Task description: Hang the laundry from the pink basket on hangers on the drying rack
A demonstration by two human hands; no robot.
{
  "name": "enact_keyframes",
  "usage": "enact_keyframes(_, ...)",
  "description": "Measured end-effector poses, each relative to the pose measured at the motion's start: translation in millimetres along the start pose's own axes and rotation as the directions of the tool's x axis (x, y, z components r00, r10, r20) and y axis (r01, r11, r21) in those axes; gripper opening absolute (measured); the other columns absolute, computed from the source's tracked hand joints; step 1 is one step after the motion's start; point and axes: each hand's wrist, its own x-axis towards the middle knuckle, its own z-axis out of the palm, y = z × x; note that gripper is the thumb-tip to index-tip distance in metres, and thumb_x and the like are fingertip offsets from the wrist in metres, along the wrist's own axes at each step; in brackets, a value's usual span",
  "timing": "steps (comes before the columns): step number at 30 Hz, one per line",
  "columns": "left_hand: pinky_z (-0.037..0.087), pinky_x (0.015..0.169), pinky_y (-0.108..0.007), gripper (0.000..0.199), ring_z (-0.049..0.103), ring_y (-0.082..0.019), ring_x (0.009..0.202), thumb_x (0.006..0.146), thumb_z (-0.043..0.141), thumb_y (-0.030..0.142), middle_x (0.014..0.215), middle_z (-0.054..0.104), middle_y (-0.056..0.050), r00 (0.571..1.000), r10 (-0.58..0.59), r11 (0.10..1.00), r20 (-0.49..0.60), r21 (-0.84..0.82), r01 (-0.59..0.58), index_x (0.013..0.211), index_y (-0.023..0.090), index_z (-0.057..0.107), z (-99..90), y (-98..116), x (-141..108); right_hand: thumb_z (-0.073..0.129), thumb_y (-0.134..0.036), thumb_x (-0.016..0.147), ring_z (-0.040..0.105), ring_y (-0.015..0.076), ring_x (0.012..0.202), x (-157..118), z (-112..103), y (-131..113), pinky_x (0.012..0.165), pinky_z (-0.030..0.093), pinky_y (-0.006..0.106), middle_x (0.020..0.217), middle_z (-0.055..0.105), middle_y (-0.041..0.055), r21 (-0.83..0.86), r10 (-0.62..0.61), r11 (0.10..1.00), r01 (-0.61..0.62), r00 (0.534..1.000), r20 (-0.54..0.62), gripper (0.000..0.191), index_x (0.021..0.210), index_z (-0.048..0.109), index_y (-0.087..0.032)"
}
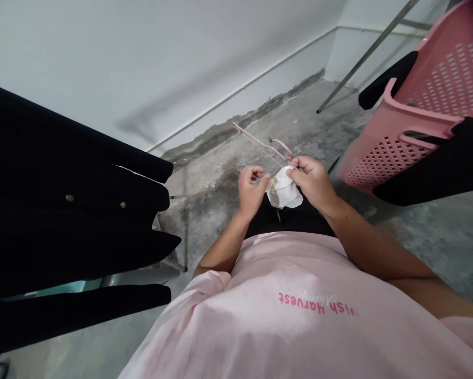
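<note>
My right hand (311,181) pinches the end of a pink plastic clothes hanger (260,145) together with the top of a crumpled white cloth (285,192). The hanger reaches up and left over the concrete floor. My left hand (252,190) is curled beside the cloth, its thumb tip at the cloth's left edge and nothing visible in its fingers. Both hands are held out above my black lower garment and pink T-shirt.
Black buttoned clothes (62,200) hang along the left side. A pink perforated laundry basket (421,116) stands at the upper right, with black cloth (429,163) draped over it. A thin metal rod (366,58) slants behind it. Below lies a rough concrete floor (437,247) against a white wall (141,63).
</note>
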Motion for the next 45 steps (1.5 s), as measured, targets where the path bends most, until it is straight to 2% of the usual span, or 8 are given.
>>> enact_keyframes(5,0.045,0.092,-0.033,0.018,0.06,-0.023,0.101,0.085,0.064,0.029,0.103,0.069,-0.007,0.897,0.078,0.996,0.435,0.0,-0.087,0.099,0.022,0.072,12.7,-17,17,0.061,-0.03,0.074,0.043,0.0107,0.062,-2,-1,-4,0.058,0.035,0.024,0.065,0.048,-0.0016,-0.135,-0.072,0.988,0.076,0.997,0.035,0.017,0.067,0.051,-0.018)
enact_keyframes(8,0.044,0.096,-0.037,0.018,0.061,-0.025,0.101,0.082,0.061,0.018,0.102,0.069,-0.008,0.84,0.093,0.98,0.534,0.101,-0.173,0.094,0.022,0.073,18.6,-28,13,0.06,-0.03,0.075,0.044,0.0118,0.065,-3,-4,-4,0.059,0.036,0.024,0.065,0.048,-0.001,-0.2,-0.084,0.976,0.088,0.996,0.029,0.018,0.065,0.051,-0.018)
enact_keyframes(13,0.04,0.103,-0.042,0.008,0.055,-0.028,0.115,0.08,0.064,0.018,0.123,0.063,-0.011,0.895,0.164,0.932,0.414,0.232,-0.278,0.084,0.021,0.069,18.7,-32,-4,0.061,-0.028,0.077,0.044,0.0107,0.062,-3,-7,-6,0.057,0.035,0.024,0.065,0.048,-0.0016,-0.146,-0.078,0.986,0.076,0.997,-0.007,0.015,0.068,0.054,-0.018)
enact_keyframes(20,0.036,0.107,-0.046,0.007,0.053,-0.028,0.115,0.082,0.062,0.023,0.117,0.063,-0.012,0.951,0.248,0.88,0.185,0.368,-0.301,0.076,0.021,0.062,14.2,-54,-21,0.062,-0.027,0.079,0.041,0.0094,0.054,-7,-6,-15,0.051,0.034,0.023,0.063,0.047,-0.0022,0.004,-0.074,0.997,0.074,0.997,-0.035,0.012,0.072,0.057,-0.019)
enact_keyframes(29,0.03,0.112,-0.051,0.019,0.048,-0.031,0.127,0.086,0.061,0.03,0.127,0.057,-0.017,0.982,0.183,0.905,0.036,0.385,-0.183,0.102,0.021,0.065,2.8,-89,-24,0.066,-0.021,0.075,0.045,0.0086,0.061,-3,-26,-27,0.051,0.032,0.022,0.075,0.054,0.0009,0.05,-0.231,0.966,0.253,0.935,-0.268,0.006,0.073,0.063,-0.017)
enact_keyframes(34,0.044,0.094,-0.038,0.036,0.058,-0.022,0.097,0.084,0.066,0.032,0.107,0.061,-0.011,0.997,-0.053,0.958,0.054,0.283,0.036,0.116,0.018,0.058,-6.1,-93,-24,0.065,-0.016,0.066,0.03,0.0036,0.044,-5,-34,-45,0.042,0.017,0.022,0.059,0.045,-0.0034,0.275,-0.189,0.914,0.297,0.914,-0.358,0.004,0.069,0.063,-0.014)
enact_keyframes(39,0.045,0.085,-0.029,0.031,0.058,-0.017,0.089,0.091,0.061,0.043,0.1,0.062,-0.006,0.98,-0.167,0.985,0.107,-0.029,0.171,0.109,0.019,0.061,6.1,-72,-16,0.065,-0.017,0.066,0.033,0.0046,0.048,-15,-26,-54,0.043,0.021,0.021,0.06,0.046,-0.0029,0.338,-0.148,0.918,0.209,0.969,-0.197,0.008,0.067,0.057,-0.016)
enact_keyframes(45,0.045,0.085,-0.03,0.03,0.057,-0.017,0.086,0.083,0.07,0.04,0.1,0.065,-0.006,0.949,-0.181,0.977,0.259,-0.062,0.203,0.105,0.02,0.067,29.5,-53,4,0.065,-0.018,0.073,0.042,0.0101,0.057,-16,-29,-41,0.052,0.031,0.025,0.064,0.05,-0.0003,0.232,-0.301,0.922,0.309,0.951,-0.066,0.003,0.072,0.063,-0.018)
